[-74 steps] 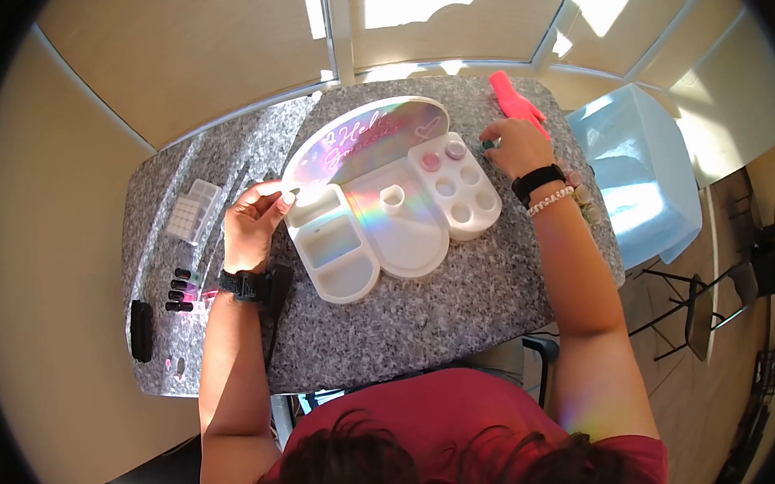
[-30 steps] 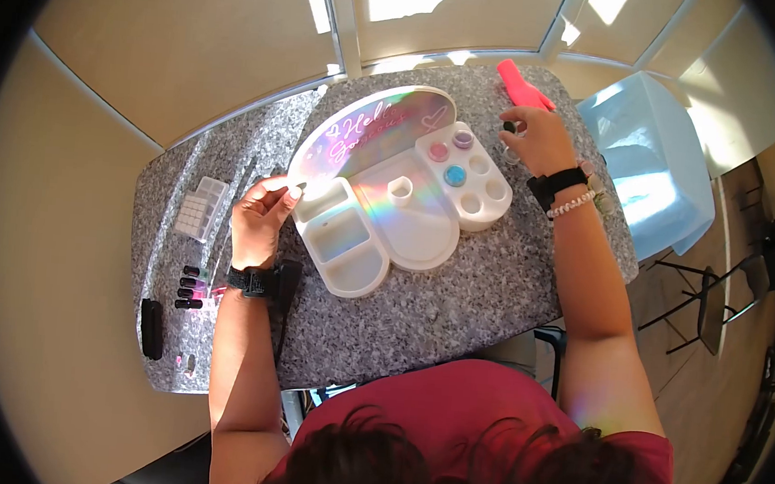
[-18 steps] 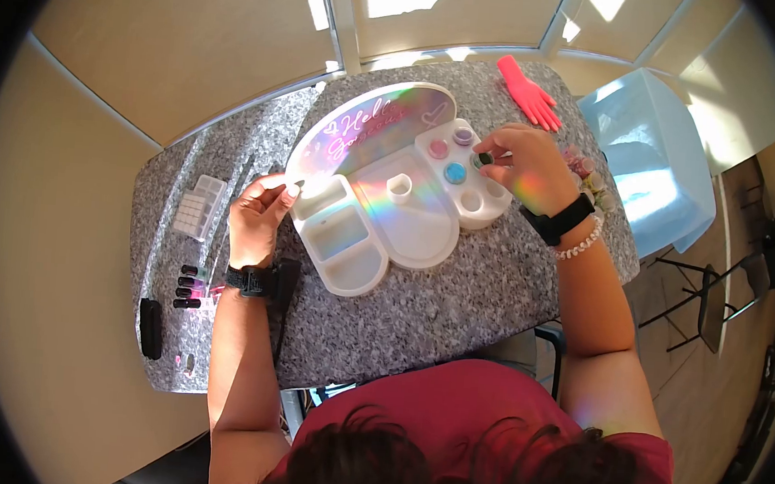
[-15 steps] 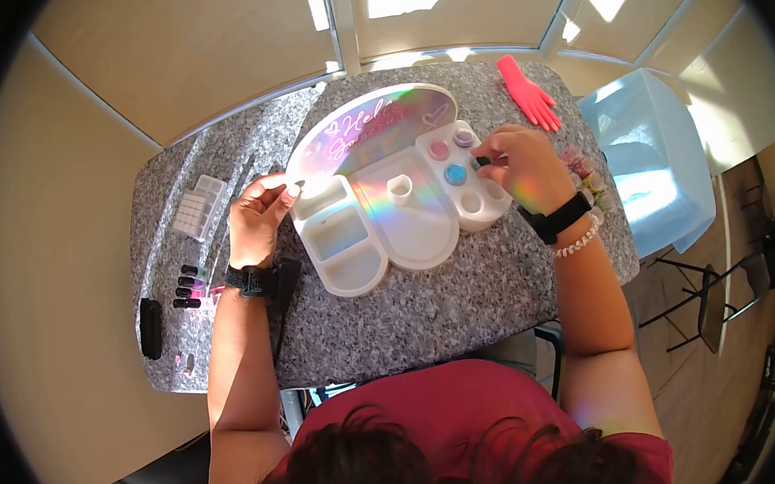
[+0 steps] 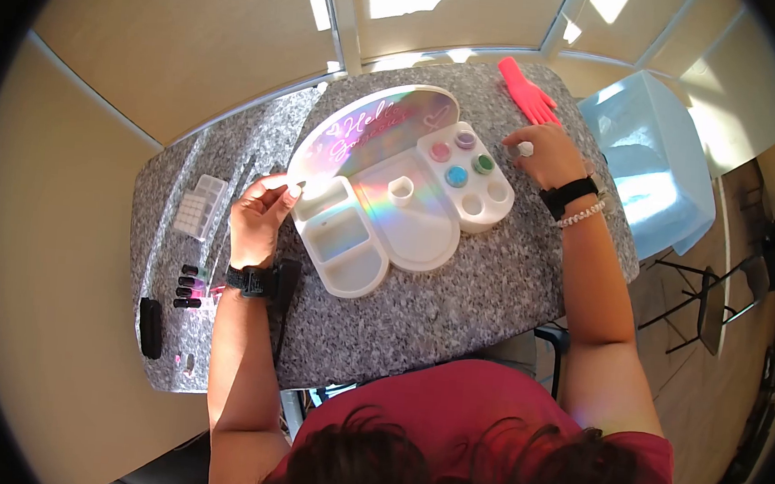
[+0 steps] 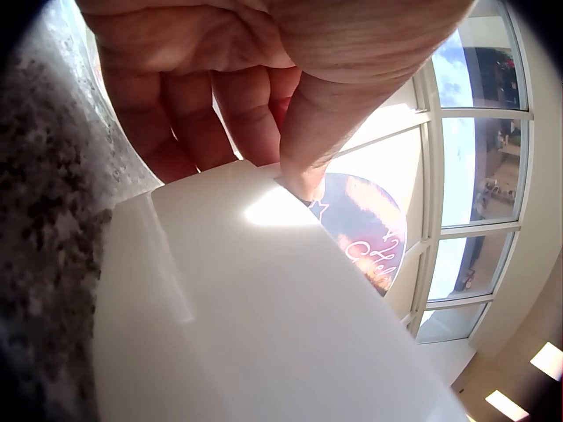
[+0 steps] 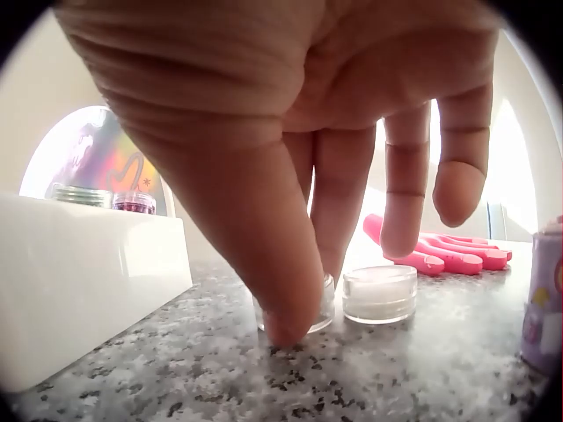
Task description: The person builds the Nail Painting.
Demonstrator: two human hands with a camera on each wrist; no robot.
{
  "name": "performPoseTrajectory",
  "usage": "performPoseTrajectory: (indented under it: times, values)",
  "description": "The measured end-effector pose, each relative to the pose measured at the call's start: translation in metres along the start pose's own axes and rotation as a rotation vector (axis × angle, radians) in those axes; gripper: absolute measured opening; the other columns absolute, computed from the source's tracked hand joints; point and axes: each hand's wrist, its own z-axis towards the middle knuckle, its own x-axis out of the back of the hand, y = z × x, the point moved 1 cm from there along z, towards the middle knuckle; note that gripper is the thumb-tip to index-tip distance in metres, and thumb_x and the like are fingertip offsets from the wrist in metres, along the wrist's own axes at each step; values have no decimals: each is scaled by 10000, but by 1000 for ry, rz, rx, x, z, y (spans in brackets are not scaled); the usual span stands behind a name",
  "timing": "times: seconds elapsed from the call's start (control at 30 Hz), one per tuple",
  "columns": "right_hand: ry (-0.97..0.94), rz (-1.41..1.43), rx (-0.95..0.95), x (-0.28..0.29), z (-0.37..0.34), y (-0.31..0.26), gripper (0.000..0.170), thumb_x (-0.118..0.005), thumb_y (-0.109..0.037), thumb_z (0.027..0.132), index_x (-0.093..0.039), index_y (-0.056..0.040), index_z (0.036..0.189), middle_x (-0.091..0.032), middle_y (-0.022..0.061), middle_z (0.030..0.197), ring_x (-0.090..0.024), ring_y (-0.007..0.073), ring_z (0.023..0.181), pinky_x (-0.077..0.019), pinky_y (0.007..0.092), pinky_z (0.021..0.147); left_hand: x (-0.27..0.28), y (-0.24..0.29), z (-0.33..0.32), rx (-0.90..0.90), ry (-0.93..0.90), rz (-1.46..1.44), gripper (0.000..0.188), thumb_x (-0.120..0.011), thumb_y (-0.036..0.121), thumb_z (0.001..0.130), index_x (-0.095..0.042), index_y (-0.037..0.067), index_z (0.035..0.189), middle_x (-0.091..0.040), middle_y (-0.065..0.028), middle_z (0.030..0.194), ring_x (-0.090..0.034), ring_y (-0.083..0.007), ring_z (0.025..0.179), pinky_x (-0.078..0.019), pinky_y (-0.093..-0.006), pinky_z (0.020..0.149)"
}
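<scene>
A white organizer [image 5: 415, 235] with a mirrored "Hello Gorgeous" panel [image 5: 369, 131] stands on the table. Its round wells hold pink [image 5: 439, 151], purple [image 5: 465, 140], blue [image 5: 456, 176] and green [image 5: 483, 164] pots; two wells at the near end are empty. My left hand [image 5: 257, 218] pinches the organizer's left edge between thumb and fingers, also seen in the left wrist view [image 6: 211, 53]. Right of the organizer, my right hand [image 5: 554, 155] pinches a small clear round pot [image 7: 325, 308] at the tabletop. Another clear pot [image 7: 380, 294] stands beside it in the right wrist view.
A pink model hand [image 5: 527, 94] lies at the back right. To the left are a clear compartment box [image 5: 199, 209], several black-capped bottles [image 5: 188, 293] and a black case [image 5: 151, 329]. A blue translucent bin [image 5: 649, 158] stands beyond the table's right edge. A purple container [image 7: 544, 299] stands at far right.
The blue and green pots have come into the organizer's wells. My right hand has let go of the green pot and moved away to the right. My left hand has stayed at the organizer's edge.
</scene>
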Motion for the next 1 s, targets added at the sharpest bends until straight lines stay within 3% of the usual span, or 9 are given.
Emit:
performPoseTrajectory:
  times: [0.17,0.27,0.37,0.8,1.0]
  values:
    - [62,95,73,28,-16,-30,305,-902,-107,794,-819,-63,1084,-790,109,1136,-699,341,1165,-533,459,1054,1,0,-1,9,-10,22,301,-810,63,1018,-740,-16,1301,-811,-122,1238,-748,-163,1124,-559,-324,1055]
    - [-51,185,118,51,-38,-64,310,-894,-192,811,-794,-94,1088,-765,87,1100,-697,313,1149,-524,439,1023,0,2,-2,21,-12,24,307,-814,70,1017,-738,-18,1302,-811,-128,1240,-752,-170,1124,-558,-327,1060]
    - [-105,324,433,53,-52,-80,347,-865,-189,778,-745,-106,1093,-741,61,1040,-675,302,1074,-494,442,1025,-1,3,-2,25,-15,36,313,-815,73,1017,-735,-19,1305,-811,-132,1239,-755,-175,1122,-558,-330,1062]
    - [-116,293,373,28,-55,-89,339,-904,-273,750,-784,-88,1008,-726,76,1018,-655,323,1081,-514,435,985,-1,3,-2,25,-4,29,297,-804,68,1026,-740,-11,1305,-811,-116,1239,-746,-157,1121,-557,-316,1051]
    - [-35,290,368,49,-31,-78,241,-895,-273,856,-809,-73,961,-775,105,983,-687,343,1074,-531,461,977,-2,4,-2,16,10,29,290,-790,-7,1013,-734,-33,1297,-812,-140,1215,-767,-176,1114,-590,-312,1025]
